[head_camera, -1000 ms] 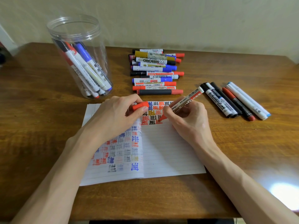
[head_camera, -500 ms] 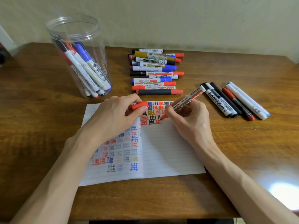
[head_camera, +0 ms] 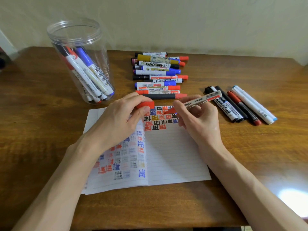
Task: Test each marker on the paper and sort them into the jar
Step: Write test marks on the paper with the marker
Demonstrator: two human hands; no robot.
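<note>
Task approx. midway: right hand [head_camera: 200,120] held an uncapped red marker [head_camera: 200,100], tip at the paper [head_camera: 175,155], left hand [head_camera: 121,119] pinched its cap [head_camera: 145,104], several sorted markers [head_camera: 86,75] stood in the jar [head_camera: 75,39], and a row [head_camera: 158,75] of approx. a dozen lay untested on the surface [head_camera: 250,155].

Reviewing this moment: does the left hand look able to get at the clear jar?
Probably yes: the clear jar stands open-topped just beyond the left hand, only table between them. But that hand pinches the red cap, so it is not free to grasp.
</note>
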